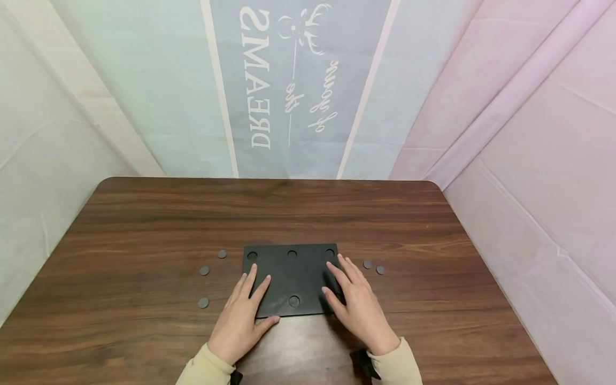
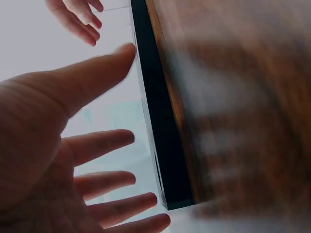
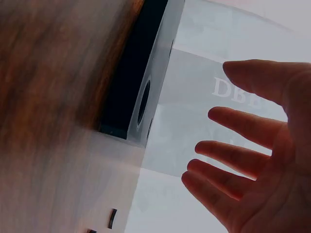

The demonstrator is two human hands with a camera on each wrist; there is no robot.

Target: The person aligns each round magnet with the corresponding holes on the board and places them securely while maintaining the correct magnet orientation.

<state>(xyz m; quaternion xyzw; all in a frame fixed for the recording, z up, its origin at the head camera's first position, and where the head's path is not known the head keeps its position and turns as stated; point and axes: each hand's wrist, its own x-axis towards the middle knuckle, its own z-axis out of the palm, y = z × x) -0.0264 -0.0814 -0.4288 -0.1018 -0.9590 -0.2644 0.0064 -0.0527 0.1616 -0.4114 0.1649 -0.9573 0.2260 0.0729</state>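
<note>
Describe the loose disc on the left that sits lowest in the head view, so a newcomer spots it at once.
On the brown table, find the black rectangular board. To its left, beyond the left hand, lie three small grey discs. The wanted disc sits lowest in the head view; the other two lie farther back.

We see a brown table (image 1: pixel 144 224) with dark wood grain, and its far corners are rounded. Behind its far edge we find a hanging cloth (image 1: pixel 183 107) of pale blue, which has a grey-blue band (image 1: pixel 308 160) between two white stripes (image 1: pixel 222 96). On this band we read the white word "DREAMS" (image 1: pixel 258 85), which appears reversed, near an antlered head (image 1: pixel 302 27). A whitish cloth wall (image 1: pixel 43 149) stands at our left, a pinkish, creased wall (image 1: pixel 544 187) at our right. We notice a soft shine (image 1: pixel 300 342) on the table's near part.
</note>
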